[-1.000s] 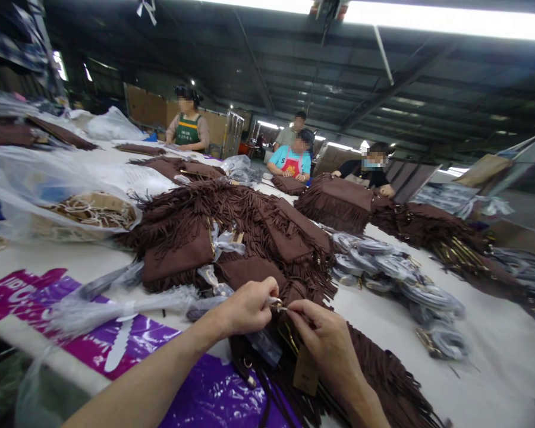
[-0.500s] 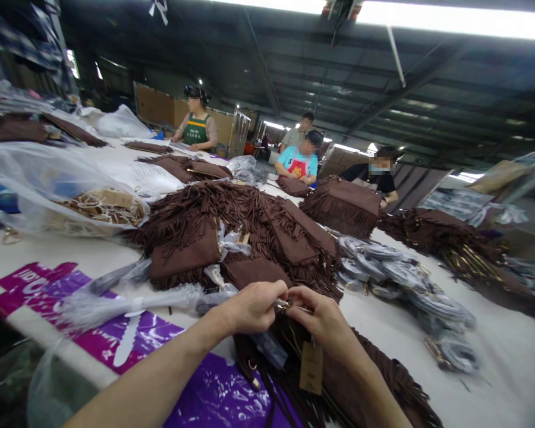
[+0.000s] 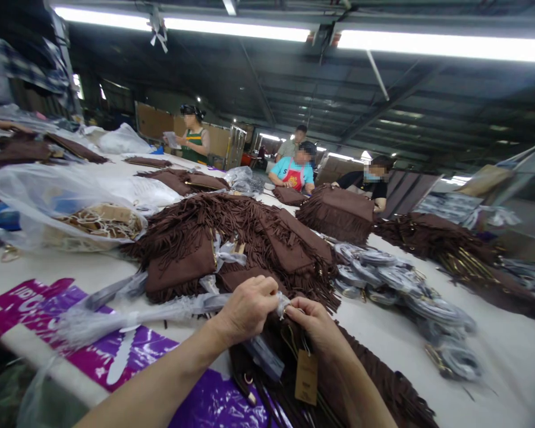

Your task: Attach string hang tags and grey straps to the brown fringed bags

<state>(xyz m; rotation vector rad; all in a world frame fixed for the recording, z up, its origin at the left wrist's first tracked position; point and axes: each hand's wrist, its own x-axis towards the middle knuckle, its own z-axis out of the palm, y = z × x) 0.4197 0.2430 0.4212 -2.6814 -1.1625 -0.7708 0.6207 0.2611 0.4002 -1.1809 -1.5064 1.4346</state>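
Note:
In front of me lies a dark brown fringed bag, with a cardboard hang tag dangling from it. My left hand is closed on a bunched piece of thin whitish plastic wrap at the bag's upper end. Close beside it, my right hand pinches the bag's end by a small gold fitting, where the wrap meets it; the fingertips partly hide the exact hold. A plastic-covered strip hangs below my left hand.
Beyond my hands is a heap of brown fringed bags. Plastic-wrapped coiled straps lie to the right. A clear plastic sack with stringed tags stands left, above purple plastic packaging. Several people work across the table.
My left hand has turned, knuckles up, and moved slightly left. A bunch of whitish plastic now shows between the hands. The view has tilted up; a person at the back has lifted something pale.

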